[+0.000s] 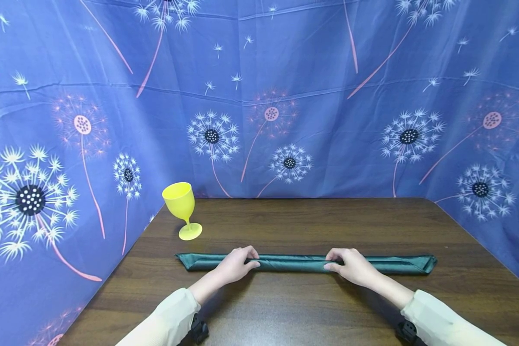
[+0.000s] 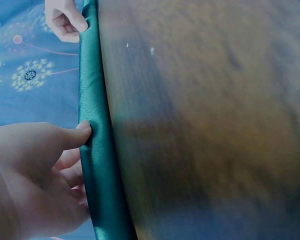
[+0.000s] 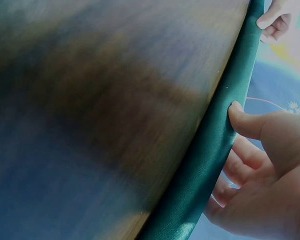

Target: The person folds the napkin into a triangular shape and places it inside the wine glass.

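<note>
A dark green satin cloth (image 1: 291, 265), rolled into a long narrow strip, lies crosswise on the table. Its two ends are flattened and pointed. My left hand (image 1: 233, 265) pinches the strip left of its middle, thumb on the near side and fingers over the far side. On the right part, my right hand (image 1: 355, 267) grips it the same way. The left wrist view shows the left thumb (image 2: 77, 136) pressed against the smooth cloth (image 2: 97, 100). In the right wrist view the right thumb (image 3: 245, 121) presses on the roll, with the other fingers behind it.
A yellow plastic goblet (image 1: 180, 204) stands upright at the back left of the brown wooden table (image 1: 285, 307), beyond the cloth's left end. A blue dandelion-print curtain (image 1: 328, 110) hangs behind the table and along its sides.
</note>
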Motion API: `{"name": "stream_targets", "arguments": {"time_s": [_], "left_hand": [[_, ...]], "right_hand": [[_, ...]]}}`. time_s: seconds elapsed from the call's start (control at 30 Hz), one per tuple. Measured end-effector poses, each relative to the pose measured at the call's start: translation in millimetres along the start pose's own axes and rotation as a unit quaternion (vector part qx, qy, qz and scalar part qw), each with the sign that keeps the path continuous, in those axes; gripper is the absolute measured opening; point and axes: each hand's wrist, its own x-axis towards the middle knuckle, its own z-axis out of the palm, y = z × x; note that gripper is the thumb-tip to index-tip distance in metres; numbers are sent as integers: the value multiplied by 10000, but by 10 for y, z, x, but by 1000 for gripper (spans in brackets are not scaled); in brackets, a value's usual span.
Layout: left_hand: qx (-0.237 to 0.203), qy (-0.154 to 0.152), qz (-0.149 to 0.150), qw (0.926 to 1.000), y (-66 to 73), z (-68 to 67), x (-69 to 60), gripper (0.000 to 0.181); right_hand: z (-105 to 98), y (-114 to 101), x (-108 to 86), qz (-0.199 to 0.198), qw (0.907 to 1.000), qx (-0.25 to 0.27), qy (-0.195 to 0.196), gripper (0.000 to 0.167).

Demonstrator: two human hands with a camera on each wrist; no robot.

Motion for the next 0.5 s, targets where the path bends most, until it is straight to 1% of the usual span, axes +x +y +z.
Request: {"name": "stream_targets", "arguments": {"time_s": [0.13, 0.2, 0.37, 0.5], "left_hand": [[26, -40, -15, 10000, 4, -2, 2, 10], [56, -14, 3, 10000, 5, -1, 4, 10], [93, 5, 9, 10000, 14, -1, 4, 9], [34, -32, 16, 10000, 14, 0, -4, 10]], "right_hand": [[8, -8, -7, -52, 9998, -173, 68, 10], [13, -9, -8, -78, 9996, -256, 118, 9], [18, -5, -9, -119, 9995, -276, 127, 6], [19, 0, -6, -125, 9996, -240, 88, 6]]}}
